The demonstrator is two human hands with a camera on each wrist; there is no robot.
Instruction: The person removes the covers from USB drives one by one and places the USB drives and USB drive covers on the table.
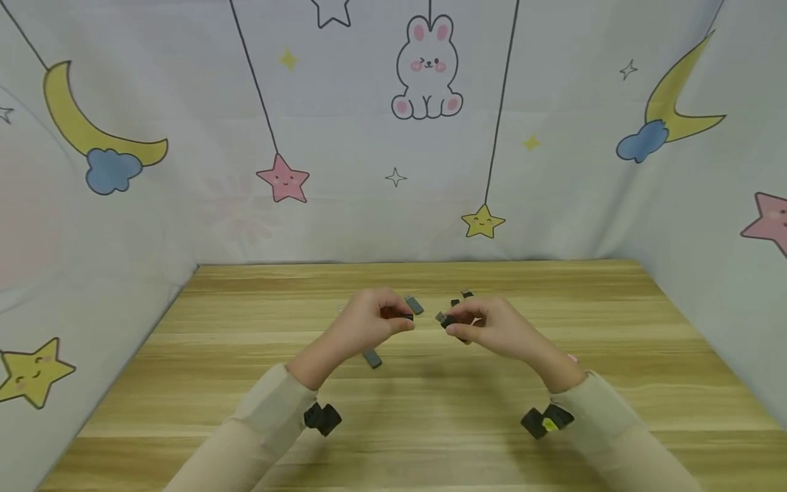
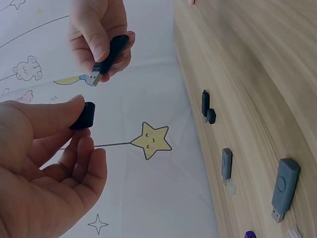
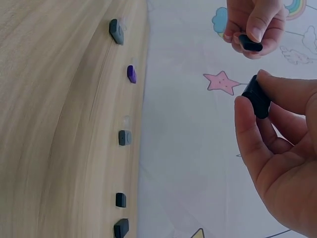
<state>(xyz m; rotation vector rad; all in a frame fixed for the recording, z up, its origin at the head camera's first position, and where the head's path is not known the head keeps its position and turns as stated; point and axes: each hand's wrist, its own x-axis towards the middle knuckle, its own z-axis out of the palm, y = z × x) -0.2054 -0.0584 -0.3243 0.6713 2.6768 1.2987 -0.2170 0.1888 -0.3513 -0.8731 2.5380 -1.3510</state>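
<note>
My left hand (image 1: 367, 320) pinches a small black cap (image 2: 85, 116) between thumb and fingertips. Facing it, my right hand (image 1: 496, 328) grips a black USB flash drive (image 2: 113, 53), thumb on one side of its body. The drive's bare metal plug (image 1: 440, 317) points toward the cap. A short gap separates the two, and both are held above the wooden table (image 1: 430, 424). In the right wrist view the drive's body (image 3: 257, 99) shows between my fingers, while the left hand (image 3: 256, 25) and its cap (image 3: 250, 43) are farther off.
One grey flash drive (image 1: 415, 305) lies behind the hands; another (image 1: 371, 358) is by the left wrist. A purple piece (image 3: 131, 74) lies between them. Beyond the right hand are a second black drive (image 1: 467, 294) and a black cap (image 1: 455, 302). Something pink (image 1: 572, 358) shows behind the right forearm.
</note>
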